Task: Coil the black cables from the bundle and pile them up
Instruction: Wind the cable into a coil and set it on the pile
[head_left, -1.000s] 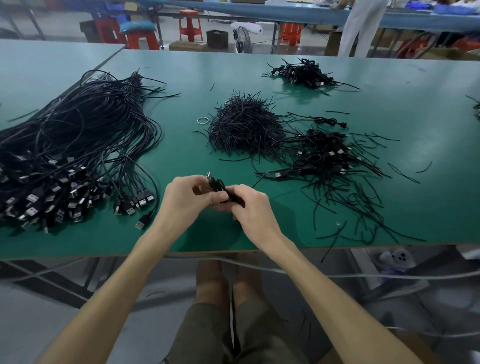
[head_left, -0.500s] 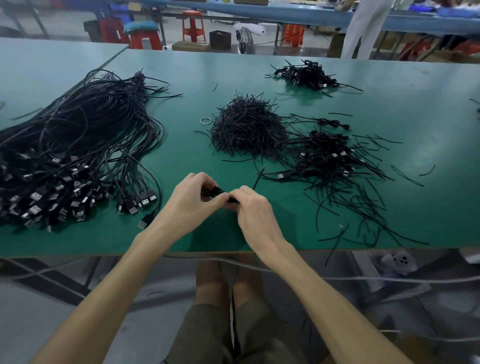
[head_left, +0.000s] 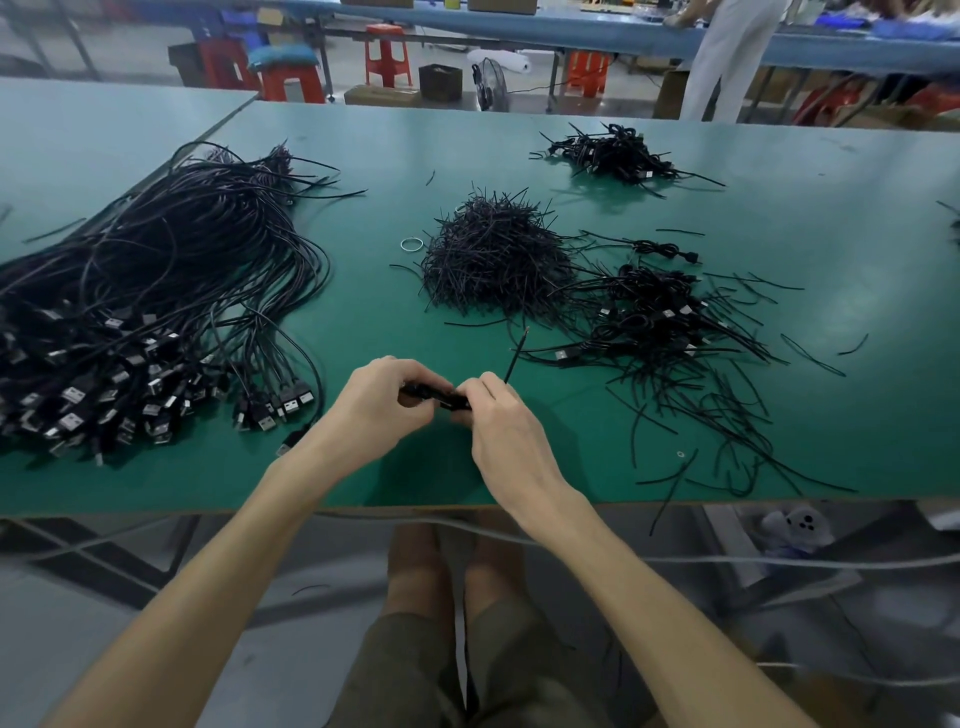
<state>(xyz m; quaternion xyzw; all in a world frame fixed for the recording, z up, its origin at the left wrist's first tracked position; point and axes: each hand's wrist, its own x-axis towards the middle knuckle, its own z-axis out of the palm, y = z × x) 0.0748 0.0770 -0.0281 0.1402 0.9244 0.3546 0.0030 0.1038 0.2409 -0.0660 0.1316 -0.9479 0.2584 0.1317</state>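
A big bundle of long black USB cables (head_left: 156, 301) lies spread over the left of the green table (head_left: 831, 218), its plugs toward me. Between my hands is one small coiled black cable (head_left: 439, 396). My left hand (head_left: 382, 402) grips its left end, fingers curled round it. My right hand (head_left: 498, 421) pinches its right end, and a thin black tie (head_left: 517, 356) sticks up from those fingers. To the right lies a pile of coiled cables (head_left: 649, 322); a second pile (head_left: 613, 153) sits farther back.
A heap of short black wire ties (head_left: 488, 254) sits mid-table, with a rubber ring (head_left: 411, 244) beside it. Loose ties are scattered at the front right. The table's near edge runs just below my wrists. Red stools and a standing person are behind the table.
Both hands have drawn closer together on the coiled cable, and the thin tie now points up from my right fingers. The piles have not moved.
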